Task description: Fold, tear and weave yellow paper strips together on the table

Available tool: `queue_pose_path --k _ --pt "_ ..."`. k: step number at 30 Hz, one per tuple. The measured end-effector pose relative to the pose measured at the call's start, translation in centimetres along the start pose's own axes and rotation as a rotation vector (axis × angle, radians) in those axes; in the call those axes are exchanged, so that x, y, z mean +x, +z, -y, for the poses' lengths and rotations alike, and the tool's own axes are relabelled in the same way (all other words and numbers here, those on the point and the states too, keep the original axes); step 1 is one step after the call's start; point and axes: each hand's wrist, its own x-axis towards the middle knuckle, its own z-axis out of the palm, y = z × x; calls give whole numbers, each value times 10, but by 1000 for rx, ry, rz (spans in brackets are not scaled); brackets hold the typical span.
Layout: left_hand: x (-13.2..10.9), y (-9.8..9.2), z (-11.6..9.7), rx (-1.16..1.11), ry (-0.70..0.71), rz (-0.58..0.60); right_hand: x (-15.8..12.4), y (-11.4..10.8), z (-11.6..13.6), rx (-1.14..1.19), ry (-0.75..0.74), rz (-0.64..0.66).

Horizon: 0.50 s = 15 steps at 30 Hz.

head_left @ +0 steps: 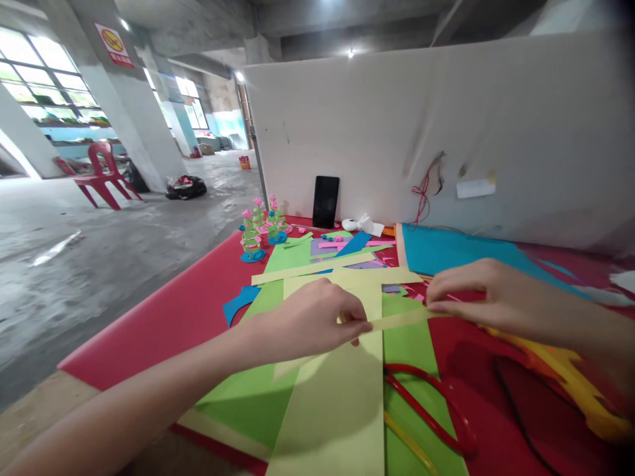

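A narrow pale yellow paper strip (399,321) stretches between my two hands, above the sheets on the table. My left hand (322,311) pinches its left part between thumb and fingers. At the other end, my right hand (471,291) is closed on the strip with thumb and forefinger. Below lies a large pale yellow paper sheet (342,403) on top of green paper (411,396). Red-handled scissors (431,403) rest near the right edge of the yellow sheet, their blades out of sight. Another pale yellow strip (312,268) lies beyond my left hand.
Small paper trees (252,241) stand at the table's far left. A black phone (326,201) leans on the white partition (377,132). Blue paper (461,251) lies at the back right. A yellow-orange glue gun (565,377), with a dark cord, is under my right forearm.
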Motion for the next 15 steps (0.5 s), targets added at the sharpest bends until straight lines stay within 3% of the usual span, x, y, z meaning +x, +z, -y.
queue_pose_path --k 4,7,15 --pt "-1 -3 2 14 -29 -32 -7 -16 -13 -21 175 12" --pt "-1 -4 3 20 -35 -47 -5 -13 -17 -21 214 -17" --pt "0 -1 -3 58 -2 -50 13 27 17 88 -94 -38"
